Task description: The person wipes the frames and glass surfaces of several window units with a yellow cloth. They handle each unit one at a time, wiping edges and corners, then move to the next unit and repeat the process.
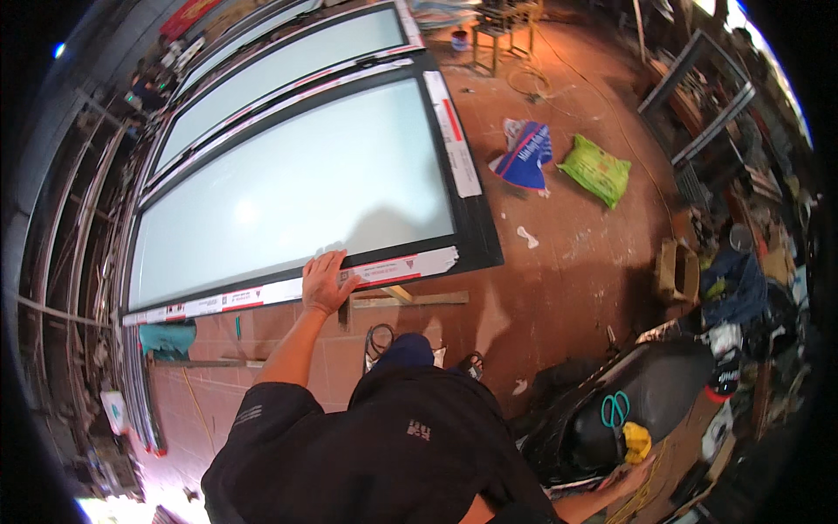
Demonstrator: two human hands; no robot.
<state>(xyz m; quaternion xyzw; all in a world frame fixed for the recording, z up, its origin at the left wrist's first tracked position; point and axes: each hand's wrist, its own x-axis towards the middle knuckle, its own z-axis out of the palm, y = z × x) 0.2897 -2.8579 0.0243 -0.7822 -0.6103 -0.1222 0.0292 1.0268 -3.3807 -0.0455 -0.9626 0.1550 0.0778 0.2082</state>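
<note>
My left hand [327, 283] lies with fingers stretched out on the near edge of a black-framed glass panel [459, 218]. Its frame carries white and red protective tape [391, 269], and the palm rests over that strip. Off to the lower right, my right hand [625, 479] reaches beside a black motorbike seat [668, 384]. The fingers look extended, close below a bunched yellow item [637, 443] whose kind I cannot make out. Scissors with teal handles [614, 409] lie on the seat next to it.
More framed glass panels [288, 79] lie beyond the near one. A green bag [595, 169] and a blue-and-white wrapper [525, 155] lie on the tiled floor. A cardboard box [677, 271] and clutter line the right side. Long metal profiles [74, 201] stand at left.
</note>
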